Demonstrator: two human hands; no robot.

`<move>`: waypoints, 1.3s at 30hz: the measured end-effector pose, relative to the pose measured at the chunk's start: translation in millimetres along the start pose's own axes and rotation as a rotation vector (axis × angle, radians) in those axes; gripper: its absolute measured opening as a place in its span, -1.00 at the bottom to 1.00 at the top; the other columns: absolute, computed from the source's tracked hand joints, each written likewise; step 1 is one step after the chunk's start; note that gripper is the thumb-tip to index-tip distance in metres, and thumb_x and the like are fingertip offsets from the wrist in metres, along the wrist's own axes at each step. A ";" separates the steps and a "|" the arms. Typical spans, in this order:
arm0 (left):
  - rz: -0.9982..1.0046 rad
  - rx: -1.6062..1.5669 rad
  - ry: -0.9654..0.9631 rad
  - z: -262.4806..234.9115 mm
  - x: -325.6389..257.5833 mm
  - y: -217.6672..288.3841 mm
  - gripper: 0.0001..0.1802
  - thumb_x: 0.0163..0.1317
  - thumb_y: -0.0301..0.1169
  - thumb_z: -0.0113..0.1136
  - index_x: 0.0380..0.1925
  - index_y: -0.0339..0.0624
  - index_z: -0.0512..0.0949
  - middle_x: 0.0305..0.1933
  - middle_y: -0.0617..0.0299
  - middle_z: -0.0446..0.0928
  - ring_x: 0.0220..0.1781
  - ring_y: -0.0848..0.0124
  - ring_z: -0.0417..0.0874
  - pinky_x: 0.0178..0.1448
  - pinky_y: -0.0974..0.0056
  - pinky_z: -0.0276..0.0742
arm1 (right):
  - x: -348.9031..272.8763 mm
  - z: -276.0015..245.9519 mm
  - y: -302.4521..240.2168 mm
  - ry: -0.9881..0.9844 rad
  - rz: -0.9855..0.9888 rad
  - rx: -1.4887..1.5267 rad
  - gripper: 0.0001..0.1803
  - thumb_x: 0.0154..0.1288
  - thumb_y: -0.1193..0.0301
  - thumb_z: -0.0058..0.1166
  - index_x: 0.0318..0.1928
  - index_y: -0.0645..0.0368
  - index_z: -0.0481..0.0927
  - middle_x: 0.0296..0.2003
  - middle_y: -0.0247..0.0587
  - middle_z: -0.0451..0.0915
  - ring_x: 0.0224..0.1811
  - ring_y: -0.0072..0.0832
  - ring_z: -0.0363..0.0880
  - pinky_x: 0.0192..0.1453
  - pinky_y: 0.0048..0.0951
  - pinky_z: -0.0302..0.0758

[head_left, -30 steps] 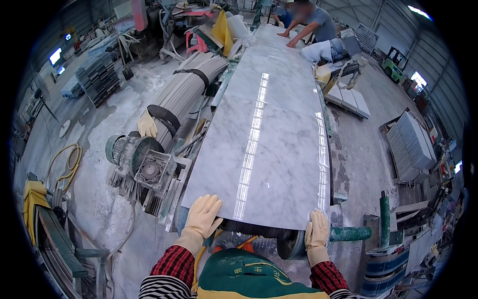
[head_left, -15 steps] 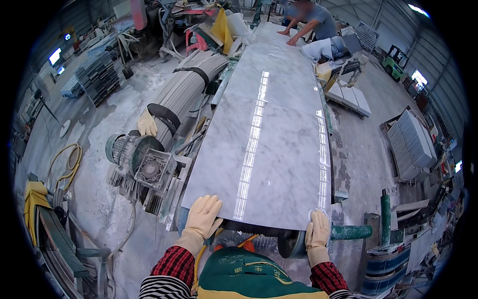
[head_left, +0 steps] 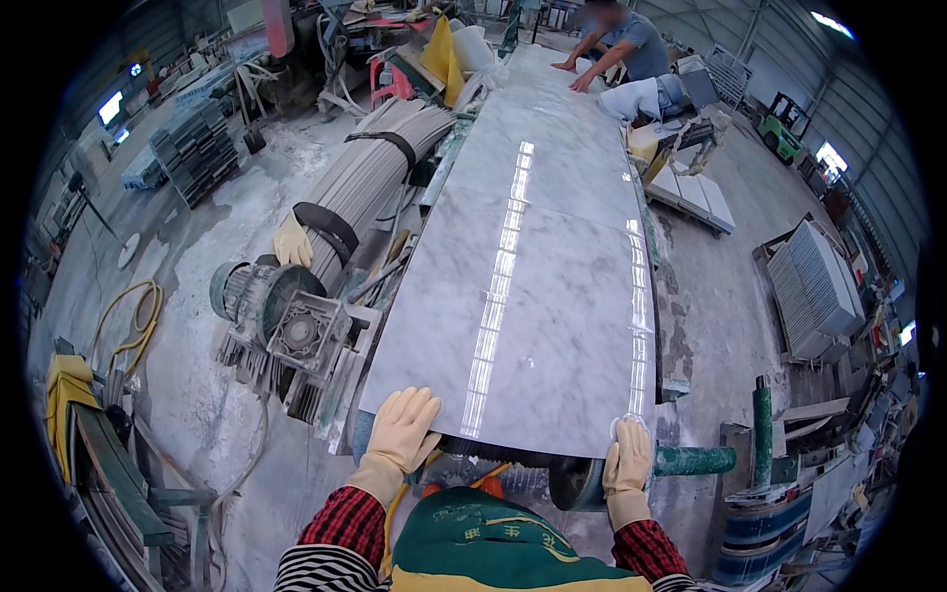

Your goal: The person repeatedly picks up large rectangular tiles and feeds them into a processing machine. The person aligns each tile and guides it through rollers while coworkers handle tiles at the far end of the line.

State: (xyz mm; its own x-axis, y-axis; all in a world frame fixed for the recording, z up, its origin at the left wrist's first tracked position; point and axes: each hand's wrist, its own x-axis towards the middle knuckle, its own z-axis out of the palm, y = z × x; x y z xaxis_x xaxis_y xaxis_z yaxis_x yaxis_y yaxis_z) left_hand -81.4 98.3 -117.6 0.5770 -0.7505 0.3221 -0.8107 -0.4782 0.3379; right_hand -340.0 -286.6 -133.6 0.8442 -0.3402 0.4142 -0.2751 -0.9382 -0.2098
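A polished white marble slab (head_left: pixel 552 326) with grey veins lies flat on a conveyor, its near edge in front of me. My left hand (head_left: pixel 398 434), in a cream rubber glove, rests at the near left corner with its fingers stretched over the top face. At the near right corner my right hand (head_left: pixel 627 469), gloved alike, has its fingers bent over the slab's edge. Past a thin seam, a second marble slab (head_left: pixel 557 128) continues away from me. A co-worker (head_left: pixel 631 49) leans over its far right side with both hands on it.
Left of the conveyor sit a dusty motor with gearbox (head_left: pixel 296 321) and a strapped bundle of grey strips (head_left: pixel 360 178), a loose glove (head_left: pixel 293 242) on it. A green roller (head_left: pixel 695 460) juts out near my right hand. Stacked slabs (head_left: pixel 814 281) stand at right; a green forklift (head_left: pixel 781 133) is farther back.
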 end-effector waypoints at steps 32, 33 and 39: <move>0.015 -0.012 0.049 5.5 -11.7 1.1 -0.29 0.10 -0.26 0.44 0.28 -0.21 0.51 0.38 -0.07 0.50 0.43 -0.14 0.46 0.54 -0.21 0.31 | -16.6 5.1 -1.2 0.044 0.021 -0.027 -0.53 0.51 0.27 -0.10 0.21 0.34 0.61 0.25 0.29 0.59 0.32 0.27 0.48 0.51 0.17 0.32; 0.017 -0.013 0.052 5.2 -12.1 1.2 -0.29 0.10 -0.26 0.44 0.28 -0.21 0.51 0.38 -0.07 0.50 0.42 -0.14 0.46 0.54 -0.21 0.31 | -16.1 4.5 -2.3 0.036 0.029 -0.020 -0.53 0.51 0.27 -0.10 0.21 0.34 0.61 0.26 0.29 0.59 0.33 0.27 0.48 0.51 0.17 0.32; 0.017 -0.013 0.058 6.5 -15.3 1.7 -0.27 0.08 -0.27 0.45 0.29 -0.21 0.51 0.38 -0.07 0.50 0.42 -0.14 0.46 0.53 -0.21 0.32 | -21.0 7.6 -1.0 0.053 0.034 -0.020 -0.53 0.51 0.26 -0.07 0.21 0.33 0.62 0.26 0.30 0.59 0.33 0.27 0.49 0.52 0.18 0.32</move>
State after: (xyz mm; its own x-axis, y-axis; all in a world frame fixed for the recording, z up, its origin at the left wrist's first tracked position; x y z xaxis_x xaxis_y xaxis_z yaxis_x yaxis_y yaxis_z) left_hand -92.2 106.0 -127.7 0.5685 -0.7305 0.3785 -0.8191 -0.4594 0.3436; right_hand -354.0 -278.0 -148.9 0.8087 -0.3747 0.4535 -0.3130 -0.9268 -0.2076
